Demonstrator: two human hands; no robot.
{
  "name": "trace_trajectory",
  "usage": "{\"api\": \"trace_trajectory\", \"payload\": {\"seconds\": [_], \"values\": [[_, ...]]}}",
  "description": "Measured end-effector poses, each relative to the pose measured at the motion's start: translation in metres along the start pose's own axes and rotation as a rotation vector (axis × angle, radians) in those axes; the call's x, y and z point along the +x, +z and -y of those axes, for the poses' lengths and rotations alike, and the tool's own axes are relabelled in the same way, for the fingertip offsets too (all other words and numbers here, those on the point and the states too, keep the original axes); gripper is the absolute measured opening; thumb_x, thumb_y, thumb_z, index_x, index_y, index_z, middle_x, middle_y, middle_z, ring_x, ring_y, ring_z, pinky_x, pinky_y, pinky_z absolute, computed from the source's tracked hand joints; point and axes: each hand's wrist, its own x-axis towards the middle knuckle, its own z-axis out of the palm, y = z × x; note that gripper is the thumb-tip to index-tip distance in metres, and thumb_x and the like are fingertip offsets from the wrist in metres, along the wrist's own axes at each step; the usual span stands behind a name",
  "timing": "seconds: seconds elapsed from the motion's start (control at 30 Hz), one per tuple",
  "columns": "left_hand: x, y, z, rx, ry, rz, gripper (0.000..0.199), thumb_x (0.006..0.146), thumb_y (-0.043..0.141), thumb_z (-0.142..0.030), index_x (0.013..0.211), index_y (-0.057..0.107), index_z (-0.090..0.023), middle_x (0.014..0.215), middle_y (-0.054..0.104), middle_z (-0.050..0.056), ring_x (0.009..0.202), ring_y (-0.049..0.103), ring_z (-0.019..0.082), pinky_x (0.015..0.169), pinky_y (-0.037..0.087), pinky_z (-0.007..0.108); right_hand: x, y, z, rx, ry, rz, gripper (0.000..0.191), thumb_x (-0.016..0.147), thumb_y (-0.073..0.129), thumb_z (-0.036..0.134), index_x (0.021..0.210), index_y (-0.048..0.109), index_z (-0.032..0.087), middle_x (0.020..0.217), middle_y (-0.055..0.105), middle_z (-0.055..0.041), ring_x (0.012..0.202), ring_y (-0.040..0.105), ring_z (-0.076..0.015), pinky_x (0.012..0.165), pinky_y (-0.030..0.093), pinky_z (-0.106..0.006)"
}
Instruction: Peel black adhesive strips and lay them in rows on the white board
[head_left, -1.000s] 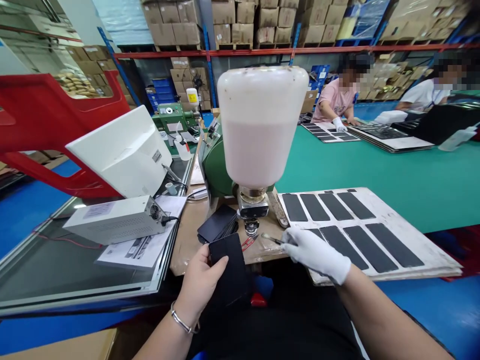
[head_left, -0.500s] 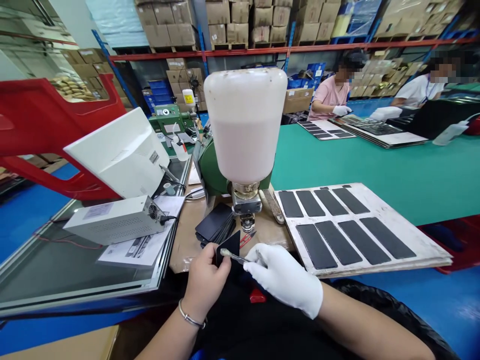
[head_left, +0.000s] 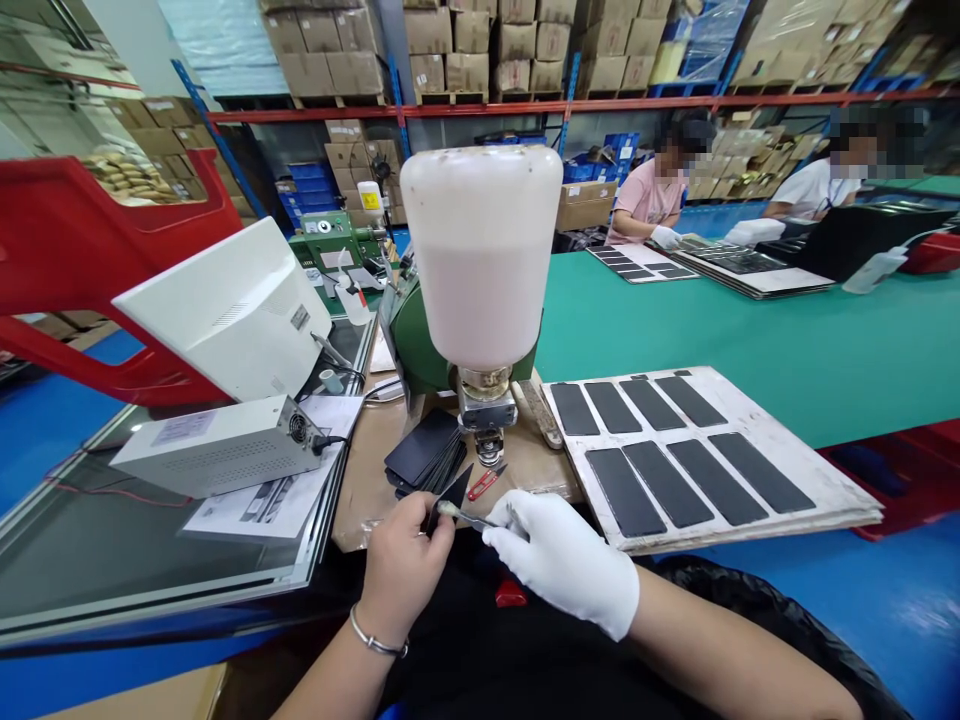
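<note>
My bare left hand (head_left: 405,560) pinches a thin black panel (head_left: 455,488) by its lower end, tilted nearly edge-on to me. In a white glove, my right hand (head_left: 566,560) grips a slim grey tool (head_left: 474,519). Its pale, blob-like tip meets or nearly meets the panel's edge by my left thumb; exact contact cannot be made out. Behind my left hand lies a fanned stack of black panels (head_left: 424,450). Red thread snips (head_left: 484,483) rest on the brown board (head_left: 360,500) just beyond my hands.
A machine with a large white bottle (head_left: 484,260) stands straight ahead. To the right, a pale board (head_left: 832,490) carries two rows of black panels. At left are a white monitor (head_left: 232,310) and a grey power box (head_left: 225,450). Two people sit across the green table (head_left: 675,340).
The black panel has turned more edge-on in my left hand, and the tool's tip stays close to it. My view has shifted slightly. The co-worker in pink has lowered a gloved hand.
</note>
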Motion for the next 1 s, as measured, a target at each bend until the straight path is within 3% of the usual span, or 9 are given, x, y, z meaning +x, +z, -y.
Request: {"api": "trace_trajectory", "payload": {"seconds": [0.13,0.4,0.57,0.77,0.9,1.0], "values": [[0.004,-0.006,0.002,-0.182,-0.173,0.072,0.013,0.078,0.057,-0.034,0.074,0.057,-0.021,0.061,0.058,-0.002,0.058,0.054,0.016,0.057,0.04,0.025,-0.001,-0.008,-0.002,-0.033,0.025,0.026,0.017,0.083,0.049,0.032,0.073,0.054,0.02,0.062,0.062,0.0017,0.056,0.054,-0.0113,0.054,0.032,-0.023],[0.01,-0.005,0.004,-0.711,-0.4,0.137,0.031,0.071,0.068,-0.031,0.098,0.063,-0.018,0.093,0.07,0.006,0.085,0.064,0.023,0.072,0.051,0.031,-0.002,-0.02,-0.011,-0.093,0.021,0.041,0.015,0.081,0.052,0.033,0.075,0.057,0.019,0.064,0.061,0.0006,0.058,0.053,-0.0118,0.054,0.032,-0.023],[0.012,-0.005,0.002,-1.097,-0.531,0.143,0.035,0.067,0.073,-0.027,0.098,0.062,-0.015,0.093,0.071,0.008,0.085,0.066,0.023,0.076,0.053,0.034,0.015,-0.031,-0.047,-0.254,0.122,0.068,0.014,0.081,0.051,0.03,0.078,0.058,0.019,0.067,0.061,-0.0002,0.06,0.052,-0.0125,0.056,0.031,-0.023],[0.014,-0.001,-0.009,-1.192,-0.589,0.172,0.038,0.067,0.075,-0.025,0.102,0.062,-0.016,0.102,0.07,0.008,0.096,0.064,0.023,0.084,0.052,0.034,0.07,-0.017,-0.106,-0.351,0.313,-0.059,0.015,0.081,0.045,0.013,0.088,0.058,0.012,0.088,0.064,-0.0132,0.082,0.059,-0.0207,0.07,0.037,-0.029],[0.013,0.009,-0.018,-1.208,-0.617,0.261,0.039,0.07,0.073,-0.024,0.106,0.061,-0.016,0.103,0.07,0.008,0.095,0.064,0.023,0.084,0.053,0.034,0.086,-0.012,-0.111,-0.286,0.325,-0.128,0.024,0.082,0.049,0.02,0.1,0.056,0.008,0.1,0.062,-0.0211,0.098,0.056,-0.03,0.083,0.036,-0.04],[0.014,0.021,-0.023,-1.205,-0.615,0.331,0.041,0.071,0.072,-0.025,0.109,0.059,-0.018,0.103,0.07,0.007,0.097,0.064,0.025,0.083,0.053,0.035,0.074,-0.018,-0.101,-0.169,0.248,-0.159,0.035,0.086,0.046,0.036,0.107,0.056,0.01,0.113,0.058,-0.0208,0.11,0.05,-0.0317,0.093,0.032,-0.045]]}}
